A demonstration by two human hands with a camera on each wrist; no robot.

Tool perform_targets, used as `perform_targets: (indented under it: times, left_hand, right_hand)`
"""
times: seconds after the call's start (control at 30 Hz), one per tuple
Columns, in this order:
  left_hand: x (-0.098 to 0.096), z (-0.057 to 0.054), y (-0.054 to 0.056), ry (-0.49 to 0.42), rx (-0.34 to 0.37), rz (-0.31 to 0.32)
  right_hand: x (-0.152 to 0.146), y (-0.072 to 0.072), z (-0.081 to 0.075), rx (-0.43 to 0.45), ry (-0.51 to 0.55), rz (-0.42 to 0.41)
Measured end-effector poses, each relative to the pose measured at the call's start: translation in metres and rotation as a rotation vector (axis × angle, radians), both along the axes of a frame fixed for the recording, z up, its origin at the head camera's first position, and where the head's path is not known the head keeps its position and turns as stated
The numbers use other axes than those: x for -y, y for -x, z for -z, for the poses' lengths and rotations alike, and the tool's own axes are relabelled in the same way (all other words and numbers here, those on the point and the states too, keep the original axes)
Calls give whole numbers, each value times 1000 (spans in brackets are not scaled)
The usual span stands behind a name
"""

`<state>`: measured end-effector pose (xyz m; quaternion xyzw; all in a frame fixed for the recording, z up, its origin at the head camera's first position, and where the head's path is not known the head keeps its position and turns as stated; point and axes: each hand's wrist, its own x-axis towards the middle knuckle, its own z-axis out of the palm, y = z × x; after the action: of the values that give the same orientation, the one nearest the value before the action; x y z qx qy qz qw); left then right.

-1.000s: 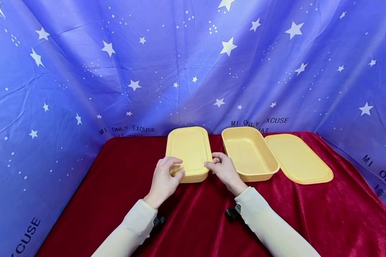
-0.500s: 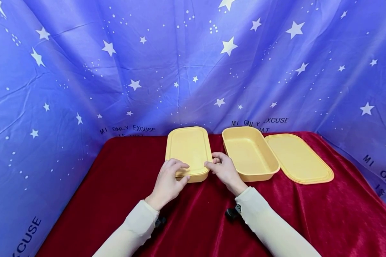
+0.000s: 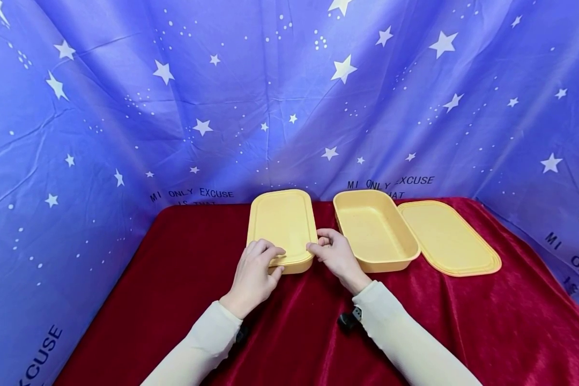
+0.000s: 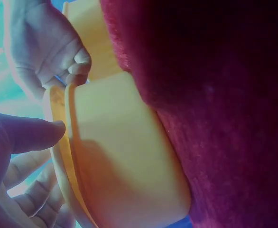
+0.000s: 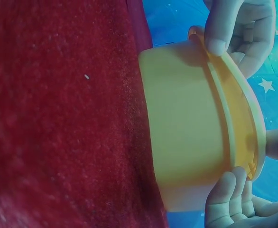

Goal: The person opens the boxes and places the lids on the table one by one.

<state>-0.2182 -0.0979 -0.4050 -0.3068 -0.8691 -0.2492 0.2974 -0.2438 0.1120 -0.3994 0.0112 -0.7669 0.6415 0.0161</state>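
Observation:
A rectangular yellow food container stands on the red cloth with its matching lid on top. My left hand is at the near-left corner, its thumb at the lid's near edge and its fingers over the top. At the near-right corner my right hand pinches the lid, thumb above and fingertips under the rim. Both wrist views show a gap between the raised near edge of the lid and the container's rim. The left wrist view has the thumb over that gap. The container's inside is hidden.
Right of my right hand stands a second yellow container, uncovered. Its flat lid lies on the cloth against its right side. Dark red velvet cloth covers the table. A blue-purple curtain with white stars hangs close behind.
My left hand has slid right along the near edge of the lid, and its thumb has come closer to that edge. My right hand has stayed in place.

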Motion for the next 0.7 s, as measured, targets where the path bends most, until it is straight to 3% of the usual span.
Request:
perform_targets:
  times: [0.37,0.7]
  left_hand:
    - [-1,2,-2,33,10,2]
    - [-2,1,-3,54,-39,-2]
  right_hand:
    - [1,-1,-1,-1,-7,-7]
    - [1,-2,-3,14,1,-8]
